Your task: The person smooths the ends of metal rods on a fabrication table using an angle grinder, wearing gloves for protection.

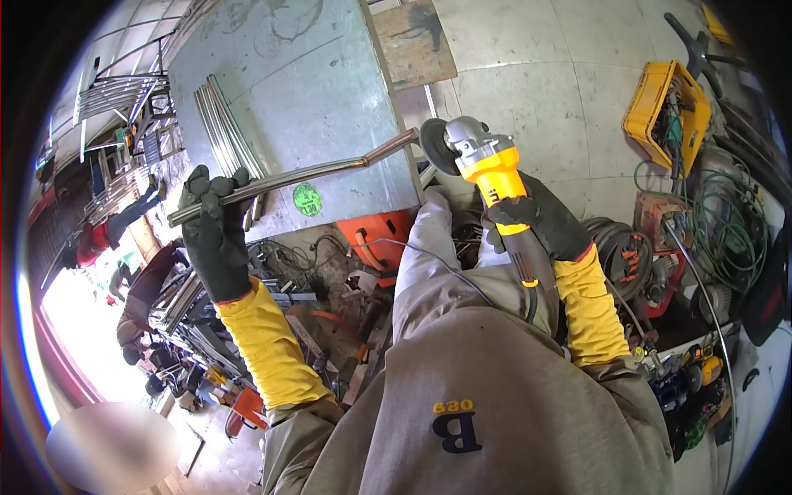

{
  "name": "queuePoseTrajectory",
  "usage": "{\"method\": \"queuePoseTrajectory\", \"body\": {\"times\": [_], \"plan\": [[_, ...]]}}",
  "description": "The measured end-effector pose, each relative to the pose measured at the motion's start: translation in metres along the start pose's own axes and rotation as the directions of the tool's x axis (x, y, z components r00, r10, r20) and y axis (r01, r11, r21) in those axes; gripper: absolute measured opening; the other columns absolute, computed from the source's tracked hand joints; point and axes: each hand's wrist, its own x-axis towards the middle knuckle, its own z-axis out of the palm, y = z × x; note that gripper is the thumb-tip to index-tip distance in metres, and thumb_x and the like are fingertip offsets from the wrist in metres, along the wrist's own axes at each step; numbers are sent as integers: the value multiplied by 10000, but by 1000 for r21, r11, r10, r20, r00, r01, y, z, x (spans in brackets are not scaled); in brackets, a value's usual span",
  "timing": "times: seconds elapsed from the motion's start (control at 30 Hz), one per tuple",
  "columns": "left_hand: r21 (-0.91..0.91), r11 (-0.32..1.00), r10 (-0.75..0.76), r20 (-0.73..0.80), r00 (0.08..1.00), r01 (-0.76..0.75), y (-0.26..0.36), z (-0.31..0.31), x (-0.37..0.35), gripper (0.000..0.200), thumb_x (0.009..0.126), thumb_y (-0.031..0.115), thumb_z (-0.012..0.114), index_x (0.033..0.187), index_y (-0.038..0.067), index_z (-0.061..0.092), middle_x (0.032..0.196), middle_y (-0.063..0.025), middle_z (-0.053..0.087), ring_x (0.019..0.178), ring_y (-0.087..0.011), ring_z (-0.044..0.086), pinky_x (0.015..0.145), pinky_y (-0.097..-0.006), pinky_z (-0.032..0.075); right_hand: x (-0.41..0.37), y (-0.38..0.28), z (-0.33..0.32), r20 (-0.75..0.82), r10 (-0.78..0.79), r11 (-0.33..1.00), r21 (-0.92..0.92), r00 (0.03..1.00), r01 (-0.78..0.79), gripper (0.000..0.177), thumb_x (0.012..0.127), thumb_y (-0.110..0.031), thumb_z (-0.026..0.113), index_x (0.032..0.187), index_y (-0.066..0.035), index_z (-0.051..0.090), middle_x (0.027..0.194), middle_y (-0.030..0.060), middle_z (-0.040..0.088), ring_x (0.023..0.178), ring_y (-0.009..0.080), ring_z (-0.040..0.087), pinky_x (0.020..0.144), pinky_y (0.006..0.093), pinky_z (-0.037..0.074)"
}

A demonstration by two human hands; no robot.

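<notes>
In a dark glove, my right hand (544, 216) is wrapped round the yellow body of an angle grinder (495, 169), its cord running down across my lap. The grinder's disc (439, 147) stands right at the far end of a bent metal tube (313, 172). My left hand (216, 206), also gloved, is closed round the tube's other end. That tube lies across the corner of a grey metal table (330, 91). Under and beyond it, a bundle of straight metal tubes (227, 128) rests on the tabletop, near a round green sticker (307, 200).
An orange-red case (378, 243) stands below the table edge. To the right are a yellow crate (667, 115) of cables, a coiled green hose (730, 210) and assorted tools. Metal frames (124, 95) stand at the far left, where a person in red (95, 239) is visible.
</notes>
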Motion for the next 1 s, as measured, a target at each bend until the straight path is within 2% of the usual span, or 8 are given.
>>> {"method": "queuePoseTrajectory", "body": {"times": [0.23,0.3,0.47,0.57,0.63,0.7,0.77,1.0], "plan": [[-14,999,-42,8,999,42,0,-2,9,481,1063,145,691,1496,38,510,1249,-144,734,1291,-390,688,1031,-482,643,-5,-7,2,50,35,993,108,998,-41,501,955,-338,815,1292,-20,626,1031,79,707,847,162,714,713,355,629],[-16,999,-37,18,999,37,1,0,7,482,1063,145,691,1496,37,510,1250,-143,733,1289,-389,689,1031,-482,643,-3,-22,13,-44,51,998,21,998,-51,488,937,-302,815,1288,-21,625,1022,82,709,829,172,713,654,378,626],[-5,1000,-27,36,999,27,2,0,4,481,1063,141,689,1496,37,509,1253,-148,732,1271,-383,700,1032,-481,644,5,-25,9,-45,83,997,-2,996,-83,482,927,-330,810,1268,-35,638,1026,77,712,844,163,698,735,358,611],[-10,1000,-25,6,1000,25,1,1,5,488,1063,133,685,1504,30,500,1261,-157,731,1264,-382,705,1028,-482,648,6,-26,8,-50,27,995,-96,998,-32,520,930,-366,808,1292,-31,645,1049,63,705,890,151,690,826,338,588],[-58,997,-58,-13,998,57,-2,-3,9,490,1064,125,682,1507,24,497,1261,-164,732,1259,-381,709,1022,-485,653,0,-28,10,-18,-110,950,-297,994,100,577,934,-401,806,1342,-28,642,1068,46,695,931,143,687,880,329,567],[-68,996,-61,-16,998,60,-4,-5,11,490,1065,123,681,1507,22,496,1259,-165,733,1262,-381,708,1024,-488,653,-7,-31,13,-10,-74,943,-327,997,67,624,940,-408,809,1395,-23,622,1083,38,688,947,140,689,874,324,572],[-78,995,-64,-17,998,63,-4,-4,12,491,1065,121,681,1508,20,495,1258,-165,734,1265,-381,707,1026,-490,652,-12,-30,13,-29,50,968,-243,998,-55,615,946,-374,817,1408,-23,614,1089,42,691,947,140,693,866,321,576],[-24,1000,-6,19,1000,6,-3,-4,6,471,1062,130,691,1489,35,519,1225,-145,742,1249,-376,710,1072,-519,614,-6,-28,6,-33,145,989,43,989,-143,489,951,-271,805,1336,-45,607,981,85,710,759,187,720,631,357,634]]}}
